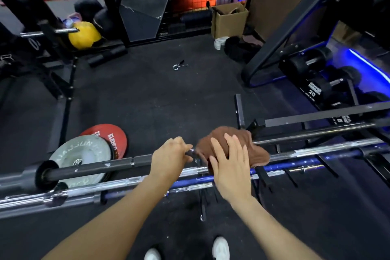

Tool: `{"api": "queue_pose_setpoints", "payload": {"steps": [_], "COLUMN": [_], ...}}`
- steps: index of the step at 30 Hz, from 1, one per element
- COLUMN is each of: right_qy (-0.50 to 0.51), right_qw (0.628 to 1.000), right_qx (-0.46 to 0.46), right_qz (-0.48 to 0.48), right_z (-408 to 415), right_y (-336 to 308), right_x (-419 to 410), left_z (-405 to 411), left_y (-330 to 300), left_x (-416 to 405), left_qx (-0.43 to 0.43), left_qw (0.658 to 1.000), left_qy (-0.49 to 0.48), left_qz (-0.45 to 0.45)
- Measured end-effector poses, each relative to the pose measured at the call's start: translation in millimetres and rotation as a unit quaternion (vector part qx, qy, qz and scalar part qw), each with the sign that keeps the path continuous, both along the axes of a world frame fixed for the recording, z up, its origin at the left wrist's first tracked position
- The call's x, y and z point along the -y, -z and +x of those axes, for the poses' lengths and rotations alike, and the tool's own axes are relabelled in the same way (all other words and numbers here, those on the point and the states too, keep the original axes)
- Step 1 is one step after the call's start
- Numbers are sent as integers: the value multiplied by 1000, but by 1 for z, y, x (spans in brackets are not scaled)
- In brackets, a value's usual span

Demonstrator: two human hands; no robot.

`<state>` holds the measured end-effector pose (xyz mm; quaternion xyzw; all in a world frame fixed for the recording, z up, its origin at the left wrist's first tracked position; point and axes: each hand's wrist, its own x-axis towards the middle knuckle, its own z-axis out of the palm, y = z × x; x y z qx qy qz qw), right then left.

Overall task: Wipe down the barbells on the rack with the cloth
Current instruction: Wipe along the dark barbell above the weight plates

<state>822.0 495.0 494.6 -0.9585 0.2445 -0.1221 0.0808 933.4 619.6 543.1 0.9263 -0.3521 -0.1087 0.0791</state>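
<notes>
- Here we see several long steel barbells lying side by side across a low black rack.
- Our right hand, fingers straight and spread, presses a soft, crumpled brown cloth onto the bars near the rack's left end.
- Our left hand curls around a matte black bar just beside the cloth.
- Round red and grey plates lie on the dark rubber floor.
</notes>
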Motion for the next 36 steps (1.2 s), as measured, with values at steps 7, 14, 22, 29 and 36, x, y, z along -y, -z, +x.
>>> {"api": "queue_pose_setpoints", "payload": {"steps": [7,14,22,29,36], "right_qy": [-43,-12,-15,-10,15], "right_qw": [995,995,997,992,999], "right_qx": [-35,-102,-74,-127,5], "right_qz": [-78,5,-35,1,-44], "right_z": [27,42,37,48,11], "right_y": [-7,-26,-23,-30,-6], "right_x": [21,24,23,25,-8], "left_z": [0,-1,-3,0,-2], "left_y": [3,-1,3,3,3], "left_x": [1,1,1,1,-7], "left_qx": [26,-5,4,-13,-16], "left_qw": [1000,1000,999,998,998], "left_qy": [-7,-21,-28,-43,-32], "left_qz": [1,-15,-18,-39,-60]}}
